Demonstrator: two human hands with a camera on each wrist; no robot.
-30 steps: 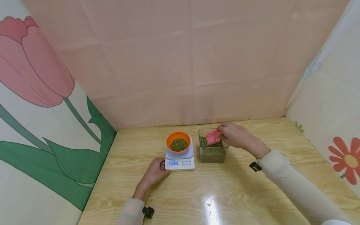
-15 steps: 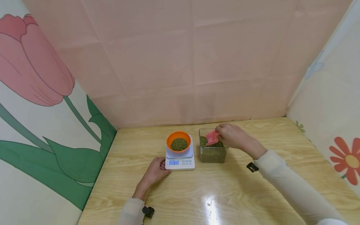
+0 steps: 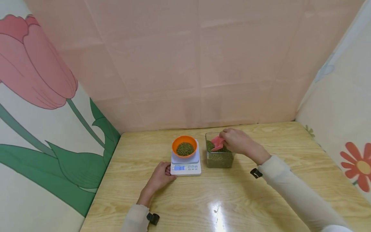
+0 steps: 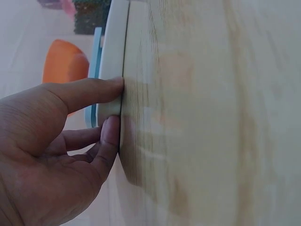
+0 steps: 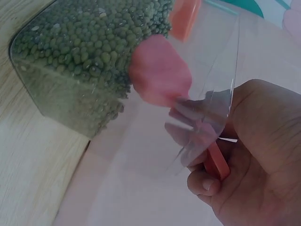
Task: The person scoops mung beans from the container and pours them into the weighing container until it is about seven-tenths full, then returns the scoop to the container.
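The right hand (image 3: 235, 141) pinches the pink scoop (image 3: 217, 143), which slants left and near from that grip inside the clear container (image 3: 219, 162), right of the orange bowl (image 3: 181, 139), while the left hand (image 3: 158, 176) pinches the scale (image 3: 189, 172).

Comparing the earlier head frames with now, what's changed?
The right hand has shifted slightly left, toward the scale, turning the pink scoop inside the clear container. Nothing was grasped or released. The left hand still holds the scale's corner; the orange bowl remains on it.
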